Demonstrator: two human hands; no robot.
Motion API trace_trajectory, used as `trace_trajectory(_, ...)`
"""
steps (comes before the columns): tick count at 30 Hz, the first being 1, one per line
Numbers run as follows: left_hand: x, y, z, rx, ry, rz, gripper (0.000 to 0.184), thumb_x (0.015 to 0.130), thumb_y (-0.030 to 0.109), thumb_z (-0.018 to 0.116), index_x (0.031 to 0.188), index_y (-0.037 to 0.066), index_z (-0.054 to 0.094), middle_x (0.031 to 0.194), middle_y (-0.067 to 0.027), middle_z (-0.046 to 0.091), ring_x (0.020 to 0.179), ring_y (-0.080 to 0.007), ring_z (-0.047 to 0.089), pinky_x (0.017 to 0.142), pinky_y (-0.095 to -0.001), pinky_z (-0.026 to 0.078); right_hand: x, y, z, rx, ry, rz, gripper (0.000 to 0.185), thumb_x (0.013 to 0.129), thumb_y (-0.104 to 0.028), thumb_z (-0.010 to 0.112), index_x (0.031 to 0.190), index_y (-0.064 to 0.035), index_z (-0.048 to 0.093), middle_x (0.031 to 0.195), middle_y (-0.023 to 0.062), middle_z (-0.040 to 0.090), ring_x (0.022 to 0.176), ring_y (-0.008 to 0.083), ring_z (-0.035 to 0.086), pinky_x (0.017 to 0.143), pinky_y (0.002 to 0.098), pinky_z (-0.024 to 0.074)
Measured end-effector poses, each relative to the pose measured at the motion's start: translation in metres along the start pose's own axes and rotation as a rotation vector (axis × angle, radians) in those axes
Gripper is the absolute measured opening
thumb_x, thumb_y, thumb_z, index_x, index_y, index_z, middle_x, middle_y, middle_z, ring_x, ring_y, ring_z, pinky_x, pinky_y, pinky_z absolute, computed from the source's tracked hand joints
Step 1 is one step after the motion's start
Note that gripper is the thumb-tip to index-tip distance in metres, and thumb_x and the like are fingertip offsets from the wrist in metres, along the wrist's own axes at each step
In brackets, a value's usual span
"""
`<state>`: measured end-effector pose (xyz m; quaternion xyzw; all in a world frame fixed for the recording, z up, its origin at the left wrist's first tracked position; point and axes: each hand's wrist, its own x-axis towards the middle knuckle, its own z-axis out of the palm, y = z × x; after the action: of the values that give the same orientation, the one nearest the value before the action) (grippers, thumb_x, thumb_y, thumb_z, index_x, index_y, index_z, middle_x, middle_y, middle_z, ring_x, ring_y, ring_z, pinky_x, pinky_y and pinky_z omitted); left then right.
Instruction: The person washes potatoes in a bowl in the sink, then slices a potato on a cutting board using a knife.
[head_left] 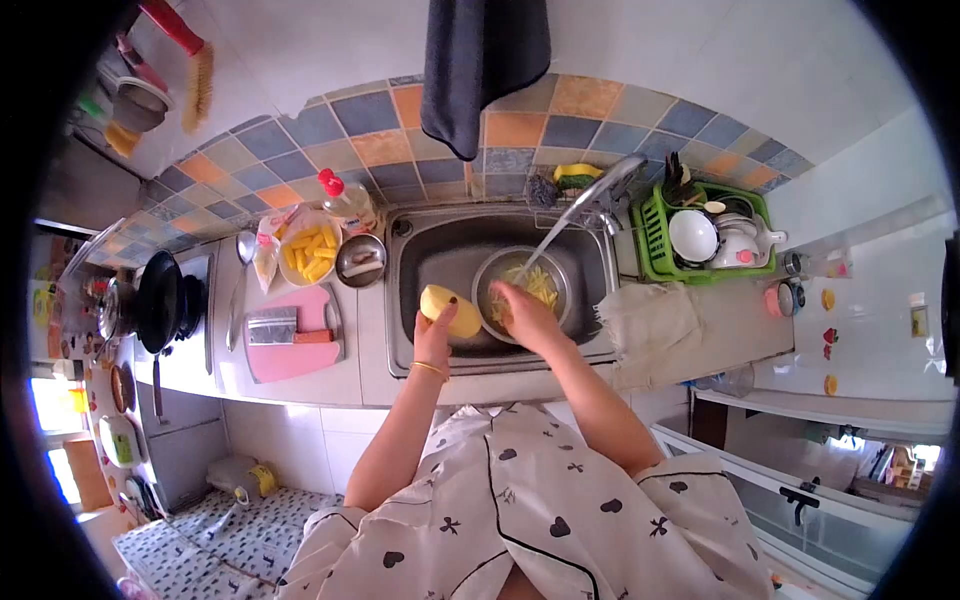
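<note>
My left hand (434, 338) is wrapped around a large, smooth, pale yellow piece that looks like a peeled potato (455, 316), over the left front of the sink. A round steel bowl (482, 270) stands in the sink with thin yellow strips (541, 288) in it, which look like cut potato. My right hand (523, 313) reaches over the bowl's near side, its fingers apart and down at the strips; the fingertips are partly hidden. From the faucet (612, 180) a stream of water seems to fall into the bowl.
Left of the steel sink (425, 235) lie a pink cutting board (290, 363) with a cleaver (272, 327), a bowl of yellow chunks (308, 252) and a small steel bowl (361, 247). At right are a cloth (652, 322) and a green dish rack (655, 240). A towel (480, 70) hangs above.
</note>
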<state>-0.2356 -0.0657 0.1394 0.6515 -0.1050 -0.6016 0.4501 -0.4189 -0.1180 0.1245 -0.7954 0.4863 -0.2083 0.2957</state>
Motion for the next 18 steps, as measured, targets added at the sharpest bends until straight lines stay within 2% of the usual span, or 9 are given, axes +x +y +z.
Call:
trace_trajectory(2, -0.004, -0.001, 0.009, -0.031, 0.064, 0.06, 0.049, 0.082, 0.033, 0.073, 0.123, 0.014, 0.052, 0.115, 0.0009, 0.059, 0.109, -0.0143, 0.052, 0.09, -0.0348, 0.039, -0.001, 0.015, -0.016, 0.077, -0.007, 0.119, 0.04, 0.084, -0.004, 0.057, 0.123, -0.0084, 0.051, 0.109, 0.0159, 0.065, 0.097, 0.0347, 0.063, 0.079, 0.0432, 0.0516)
trace_trajectory(3, -0.005, -0.002, 0.013, -0.053, 0.063, 0.062, 0.05, 0.082, 0.032, 0.073, 0.123, 0.013, 0.052, 0.115, 0.0005, 0.059, 0.109, -0.0142, 0.052, 0.09, -0.0334, 0.039, -0.003, 0.023, -0.024, 0.114, -0.013, 0.178, 0.037, 0.086, -0.004, 0.055, 0.123, -0.0087, 0.052, 0.107, 0.0155, 0.066, 0.096, 0.0346, 0.064, 0.079, 0.0433, 0.0514)
trace_trajectory(4, -0.006, -0.004, 0.016, -0.076, 0.063, 0.067, 0.05, 0.083, 0.031, 0.073, 0.124, 0.012, 0.052, 0.116, 0.0001, 0.059, 0.109, -0.0141, 0.052, 0.091, -0.0319, 0.039, -0.006, 0.035, -0.029, 0.101, 0.01, 0.206, 0.031, 0.089, -0.004, 0.052, 0.119, -0.0085, 0.054, 0.097, 0.014, 0.069, 0.092, 0.0341, 0.065, 0.076, 0.0428, 0.0514)
trace_trajectory(6, -0.003, -0.014, 0.018, -0.114, 0.067, 0.084, 0.048, 0.083, 0.028, 0.073, 0.124, 0.011, 0.052, 0.116, -0.0003, 0.06, 0.11, -0.0139, 0.052, 0.092, -0.0298, 0.038, -0.016, 0.067, -0.029, 0.123, 0.052, 0.245, 0.029, 0.089, -0.005, 0.053, 0.118, -0.0084, 0.054, 0.093, 0.0136, 0.069, 0.089, 0.0334, 0.066, 0.076, 0.0426, 0.0515)
trace_trajectory(8, -0.002, -0.02, 0.025, -0.114, 0.097, 0.061, 0.049, 0.083, 0.029, 0.073, 0.124, 0.011, 0.053, 0.116, -0.0002, 0.06, 0.109, -0.0135, 0.052, 0.091, -0.0294, 0.038, -0.023, 0.087, -0.033, 0.156, 0.135, 0.239, 0.025, 0.088, -0.004, 0.054, 0.112, -0.007, 0.057, 0.089, 0.0131, 0.07, 0.086, 0.0317, 0.067, 0.075, 0.0414, 0.0517)
trace_trajectory(11, -0.001, -0.028, 0.034, -0.108, 0.111, 0.036, 0.05, 0.082, 0.03, 0.074, 0.123, 0.012, 0.053, 0.116, 0.0001, 0.06, 0.108, -0.0125, 0.053, 0.089, -0.0286, 0.039, -0.037, 0.109, -0.034, 0.141, 0.026, 0.361, 0.026, 0.086, 0.002, 0.053, 0.11, -0.0045, 0.059, 0.097, 0.0149, 0.07, 0.09, 0.0275, 0.068, 0.076, 0.0348, 0.0528)
trace_trajectory(12, 0.001, -0.03, 0.037, -0.107, 0.111, 0.032, 0.05, 0.082, 0.03, 0.074, 0.123, 0.012, 0.053, 0.115, 0.0003, 0.06, 0.108, -0.0121, 0.053, 0.088, -0.0283, 0.039, -0.041, 0.118, -0.029, 0.158, 0.019, 0.354, 0.026, 0.086, 0.002, 0.052, 0.109, -0.0038, 0.06, 0.096, 0.0151, 0.07, 0.091, 0.0286, 0.067, 0.077, 0.0359, 0.0525)
trace_trajectory(15, 0.02, -0.049, 0.039, -0.037, 0.12, -0.074, 0.051, 0.08, 0.044, 0.072, 0.125, 0.028, 0.053, 0.118, 0.0099, 0.054, 0.105, -0.0109, 0.044, 0.084, -0.0366, 0.028, -0.051, 0.146, -0.011, 0.241, 0.027, 0.32, 0.028, 0.083, 0.002, 0.051, 0.109, -0.0021, 0.061, 0.096, 0.0159, 0.069, 0.093, 0.0305, 0.066, 0.081, 0.0375, 0.0519)
trace_trajectory(18, 0.023, -0.059, 0.048, -0.092, 0.042, 0.001, 0.051, 0.08, 0.043, 0.072, 0.124, 0.027, 0.053, 0.117, 0.009, 0.055, 0.105, -0.0114, 0.046, 0.086, -0.0373, 0.028, -0.057, 0.154, -0.007, 0.33, 0.017, 0.306, 0.032, 0.082, 0.003, 0.051, 0.112, -0.0013, 0.062, 0.099, 0.0169, 0.068, 0.096, 0.0306, 0.066, 0.084, 0.0365, 0.0516)
